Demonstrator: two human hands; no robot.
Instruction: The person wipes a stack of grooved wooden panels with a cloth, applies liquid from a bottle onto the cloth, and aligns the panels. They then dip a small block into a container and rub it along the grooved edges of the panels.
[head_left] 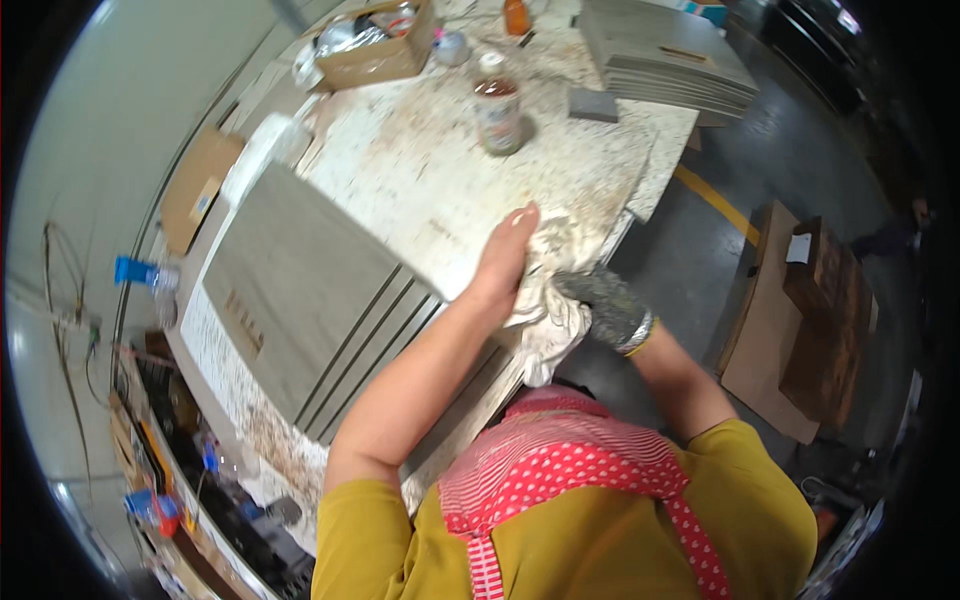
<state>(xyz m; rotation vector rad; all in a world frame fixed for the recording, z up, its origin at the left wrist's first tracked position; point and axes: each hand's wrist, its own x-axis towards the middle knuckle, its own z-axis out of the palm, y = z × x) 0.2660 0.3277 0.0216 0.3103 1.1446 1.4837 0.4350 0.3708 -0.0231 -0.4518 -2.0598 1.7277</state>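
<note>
A crumpled, stained white cloth [545, 320] is bunched between my two hands at the table's near edge. My bare left hand [505, 258] presses against the cloth's left side and grips it, its far fingers partly hidden by the folds. On the other side, my right hand [608, 305] wears a dark grey glove with a yellow-edged cuff and has its fingers closed on the cloth. Left of my left forearm lies a stack of grey-brown boards [310, 290] with a small slot cut in the top one.
The worn white table [420, 190] carries a bottle of brownish liquid [497, 110], a small grey block [593, 104] and an open cardboard box [375, 62]. More grey boards [670, 60] are stacked at the far right. Cardboard [760, 340] and brown boxes [825, 320] stand on the floor at right.
</note>
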